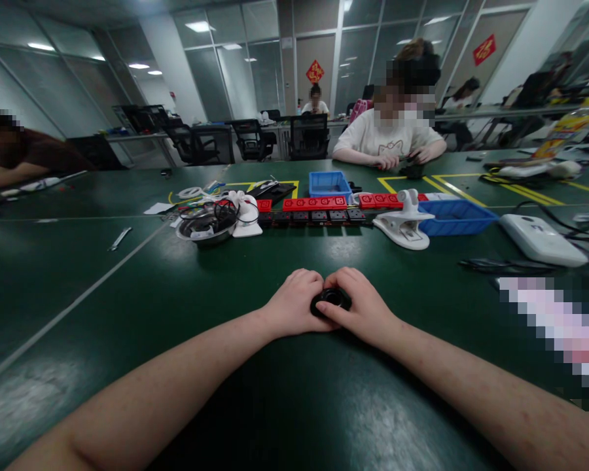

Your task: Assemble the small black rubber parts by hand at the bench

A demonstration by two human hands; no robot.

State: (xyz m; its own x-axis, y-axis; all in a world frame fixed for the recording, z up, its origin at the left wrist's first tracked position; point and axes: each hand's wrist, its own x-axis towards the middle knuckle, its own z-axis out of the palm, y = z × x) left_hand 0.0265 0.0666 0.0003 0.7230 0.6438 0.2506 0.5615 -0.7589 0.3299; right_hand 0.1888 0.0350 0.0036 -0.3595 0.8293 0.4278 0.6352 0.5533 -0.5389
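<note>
A small, round, glossy black object with a ringed top [332, 297] is held low over the dark green worktop [216, 281]: the bare right hand [366, 307] pinches it between thumb and fingers, while the left hand [294, 305] cups its other side, likely for steadiness.

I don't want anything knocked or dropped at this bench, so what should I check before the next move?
1. Part held: ok, left hand and right hand are both around the round black part.
2. A hand free for something else: not ok, both are occupied.
3. Underside of the part: cannot tell, it is out of sight.
4. Wrench away from the hands: ok, it lies off to the left.
5. Metal bowl away from the hands: ok, it stands farther forward.
6. Black cable bundle off the right arm: ok, they are apart.
</note>
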